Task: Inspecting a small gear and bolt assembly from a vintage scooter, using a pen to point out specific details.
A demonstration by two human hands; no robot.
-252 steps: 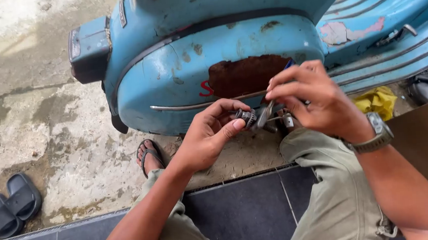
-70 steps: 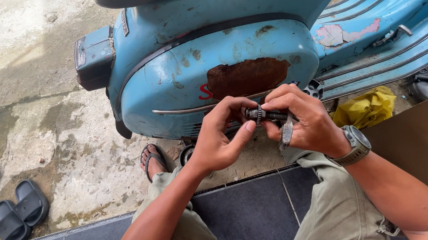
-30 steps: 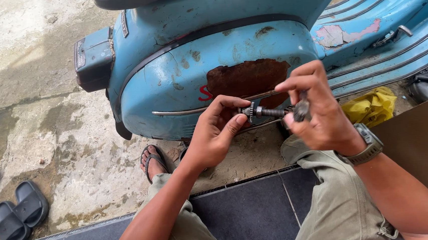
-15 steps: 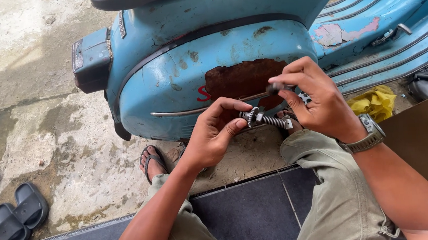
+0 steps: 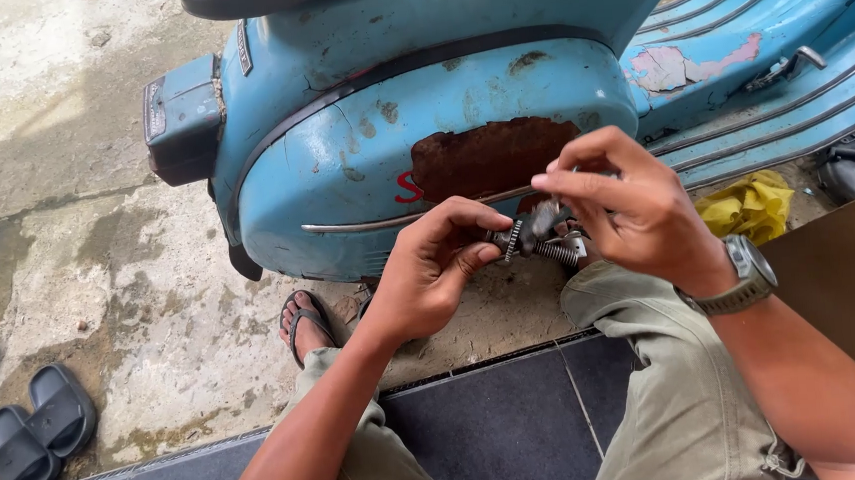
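A small grey metal part with a toothed gear at 1 end and a short shaft wrapped in a coil spring (image 5: 536,240) is held up between both hands, in front of the rusted brown patch (image 5: 492,157) on the side panel of the old light-blue scooter (image 5: 409,121) and above the person's knees. The left hand (image 5: 428,275) is closed in a pinch, thumb and forefinger gripping the toothed end, the other fingers curled under. The right hand (image 5: 636,210) is partly open: its forefinger and thumb meet on the far end of the part while the remaining fingers arch loosely over it; whether it also holds a second small piece there I cannot tell. A grey metal wristwatch (image 5: 741,276) sits on the right wrist. The part looks stiff and light for its size but dense, likely greasy and therefore slippery; the spring could give or spring off, so the firmest hold seems to be on the gear's teeth and the solid end of the shaft, not the coils. A crumpled yellow rag (image 5: 751,205) lies under the scooter's footboard, and 2 dark slip-on sandals (image 5: 34,426) rest on the stained concrete ground (image 5: 77,254) at left.
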